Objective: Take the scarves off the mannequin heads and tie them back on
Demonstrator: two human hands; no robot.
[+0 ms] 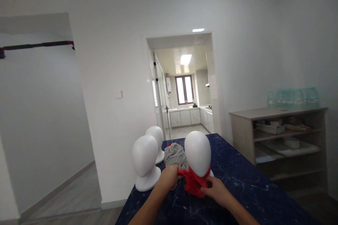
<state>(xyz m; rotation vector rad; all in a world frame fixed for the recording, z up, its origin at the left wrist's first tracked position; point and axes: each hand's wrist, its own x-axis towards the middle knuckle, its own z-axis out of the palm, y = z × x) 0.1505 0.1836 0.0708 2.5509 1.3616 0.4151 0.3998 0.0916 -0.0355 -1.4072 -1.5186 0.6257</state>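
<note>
A white foam mannequin head (198, 153) stands on the dark blue marbled table (245, 186) with a red scarf (194, 181) wrapped around its neck. My left hand (168, 177) grips the scarf's left end beside the neck. My right hand (215, 190) holds the bunched red cloth at the front right. A crumpled grey cloth (175, 155) lies just behind my left hand. Two more white mannequin heads stand to the left, a near one (145, 161) and a far one (156, 140).
A wooden shelf unit (280, 140) with boxes and a pack of water bottles (294, 98) on top stands at the right wall. A doorway (185, 88) ahead leads to a kitchen. An opening with a black bar (37, 45) lies at the left.
</note>
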